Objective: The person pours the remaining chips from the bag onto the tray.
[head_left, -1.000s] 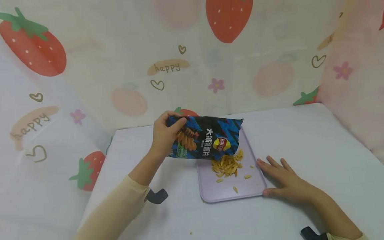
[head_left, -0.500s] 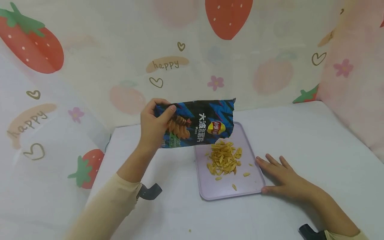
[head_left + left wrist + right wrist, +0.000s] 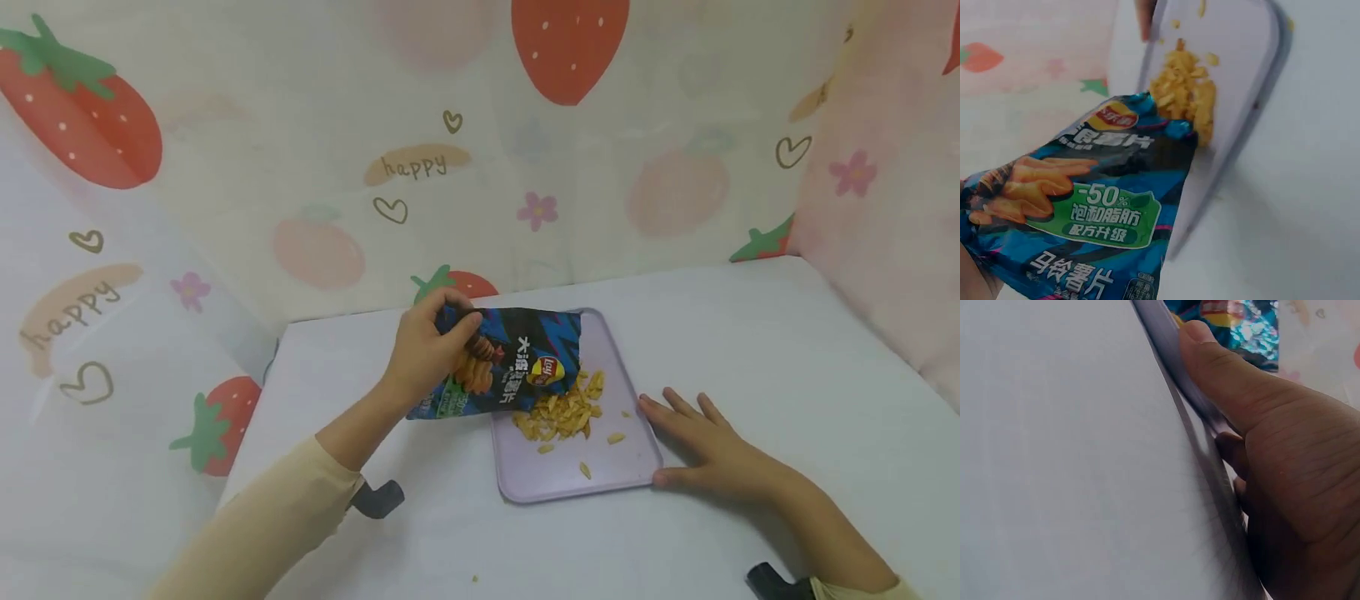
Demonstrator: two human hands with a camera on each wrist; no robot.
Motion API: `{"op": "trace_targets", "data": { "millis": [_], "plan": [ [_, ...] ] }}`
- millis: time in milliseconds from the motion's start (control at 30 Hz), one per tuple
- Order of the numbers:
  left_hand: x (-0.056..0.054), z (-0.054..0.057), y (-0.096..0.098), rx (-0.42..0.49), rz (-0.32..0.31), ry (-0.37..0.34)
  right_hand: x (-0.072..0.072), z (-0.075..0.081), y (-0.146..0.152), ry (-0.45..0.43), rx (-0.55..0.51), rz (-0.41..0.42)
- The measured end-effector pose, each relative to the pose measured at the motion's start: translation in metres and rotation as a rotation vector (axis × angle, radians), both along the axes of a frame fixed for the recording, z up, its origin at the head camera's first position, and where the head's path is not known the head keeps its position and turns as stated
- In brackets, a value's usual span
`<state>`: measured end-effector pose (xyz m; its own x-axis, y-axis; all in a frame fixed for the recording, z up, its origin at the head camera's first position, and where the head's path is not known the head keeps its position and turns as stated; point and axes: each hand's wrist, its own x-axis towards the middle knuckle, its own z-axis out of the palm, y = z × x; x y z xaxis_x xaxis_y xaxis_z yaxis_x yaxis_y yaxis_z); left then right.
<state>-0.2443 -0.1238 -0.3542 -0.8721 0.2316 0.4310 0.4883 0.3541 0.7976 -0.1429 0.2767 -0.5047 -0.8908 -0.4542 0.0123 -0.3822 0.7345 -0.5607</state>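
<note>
My left hand (image 3: pixel 427 346) grips a blue and black chip bag (image 3: pixel 517 333) by its closed end, thumb across the front. The bag lies sideways in the air, its torn end over a pale purple tray (image 3: pixel 540 483). A heap of yellow potato chips (image 3: pixel 562 417) is on the tray under that end, with a few loose pieces nearer me. In the left wrist view the bag's mouth (image 3: pixel 1172 119) overlaps the heap. My right hand (image 3: pixel 720 454) rests by the tray's right edge, fingers spread and thumb at the near corner.
The tray stands on a white-covered table (image 3: pixel 435 533). A small crumb (image 3: pixel 475 578) lies near the front. Behind and to the left hang printed sheets (image 3: pixel 450 67) with strawberries, and a pinkish one (image 3: pixel 892 233) closes the right side.
The bag rose and shifted left half a second ago, showing more chips. Now it is lowered toward the tray again, covering part of the heap. The right hand has stayed in place.
</note>
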Motion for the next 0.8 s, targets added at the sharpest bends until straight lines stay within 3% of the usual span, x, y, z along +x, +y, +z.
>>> {"op": "trace_targets", "data": {
  "millis": [33,167,267,500,800],
  "plan": [
    [-0.001,0.000,-0.001,-0.014,0.009,-0.005,0.000,-0.001,0.000,-0.005,0.001,0.002],
    [-0.004,0.016,-0.005,0.092,0.029,0.001,-0.001,-0.001,-0.002,0.017,0.007,0.018],
    [-0.003,0.024,-0.003,0.123,0.027,0.030,-0.001,-0.001,-0.002,0.022,0.001,0.022],
    [-0.001,0.027,0.006,0.073,-0.016,0.064,-0.002,0.000,-0.001,0.029,0.010,0.007],
    [0.001,0.022,0.007,0.009,0.003,-0.029,-0.001,0.000,0.000,-0.001,-0.026,-0.001]
  ]
}}
